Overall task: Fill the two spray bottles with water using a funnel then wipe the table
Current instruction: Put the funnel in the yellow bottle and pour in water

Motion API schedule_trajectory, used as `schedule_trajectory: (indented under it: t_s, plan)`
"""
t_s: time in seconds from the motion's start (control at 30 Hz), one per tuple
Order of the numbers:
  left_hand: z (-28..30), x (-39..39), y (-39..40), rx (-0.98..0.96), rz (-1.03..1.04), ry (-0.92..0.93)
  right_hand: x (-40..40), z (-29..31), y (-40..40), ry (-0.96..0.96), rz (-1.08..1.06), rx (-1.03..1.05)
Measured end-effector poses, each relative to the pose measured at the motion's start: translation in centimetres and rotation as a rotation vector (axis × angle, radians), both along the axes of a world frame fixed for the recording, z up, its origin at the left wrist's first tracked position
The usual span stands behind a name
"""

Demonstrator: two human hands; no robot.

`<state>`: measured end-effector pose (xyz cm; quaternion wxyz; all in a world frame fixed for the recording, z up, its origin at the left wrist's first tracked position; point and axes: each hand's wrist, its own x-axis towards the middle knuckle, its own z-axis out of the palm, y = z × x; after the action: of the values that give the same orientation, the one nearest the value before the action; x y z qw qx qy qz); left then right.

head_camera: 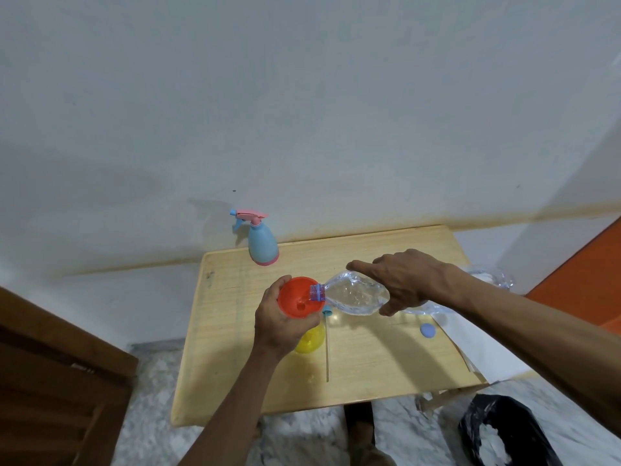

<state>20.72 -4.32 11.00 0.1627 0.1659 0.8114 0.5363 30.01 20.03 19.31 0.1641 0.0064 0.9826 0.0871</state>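
Observation:
My left hand grips an orange funnel that sits on top of a yellow spray bottle, mostly hidden under the hand. My right hand holds a clear plastic water bottle tipped sideways, its blue-ringed neck resting over the funnel's rim. A second spray bottle, light blue with a pink trigger head, stands upright at the table's far edge near the wall.
The small wooden table has a slot down its middle. A round blue cap lies at the right, beside a white cloth that hangs over the edge. A black bin bag sits on the floor at lower right.

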Motion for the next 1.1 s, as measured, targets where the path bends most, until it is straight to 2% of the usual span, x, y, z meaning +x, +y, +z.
schedule_trajectory:
  t_s: [1.1]
  plan:
    - [0.25, 0.23, -0.05, -0.018, -0.001, -0.007, -0.12, 0.33, 0.01, -0.019, 0.005, -0.002]
